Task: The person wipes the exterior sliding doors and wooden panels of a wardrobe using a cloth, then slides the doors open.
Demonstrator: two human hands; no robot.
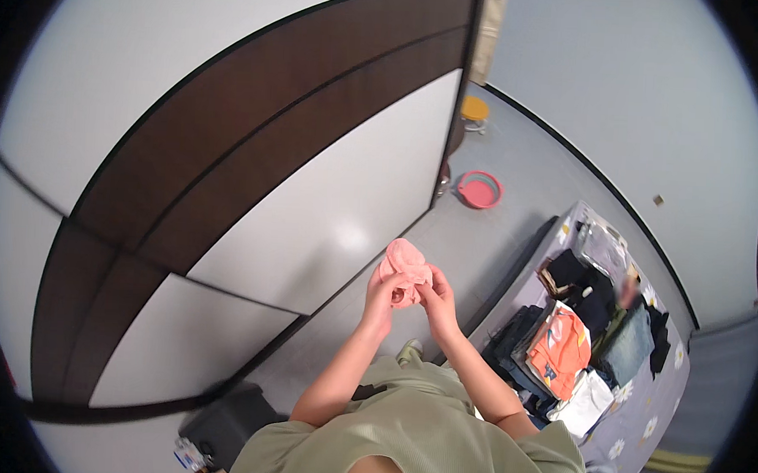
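Note:
Both hands hold a small pink cloth (405, 257), bunched up in front of my body. My left hand (381, 295) grips its left side, the thumb laid across the front. On the right side, my right hand (438, 297) pinches a fold of the same cloth between thumb and fingers. The cloth is rounded at the top and crumpled lower down, with a small dark opening near the left thumb. Whether it is a sock, a towel or another item, I cannot tell.
A bed (651, 400) with a daisy-print sheet lies to the right, bearing folded clothes, an orange printed garment (561, 349) and folded jeans (631, 346). A white-and-brown wardrobe (355, 191) stands left. A pink basin (480, 191) and yellow-topped stool (475, 109) are on the floor ahead.

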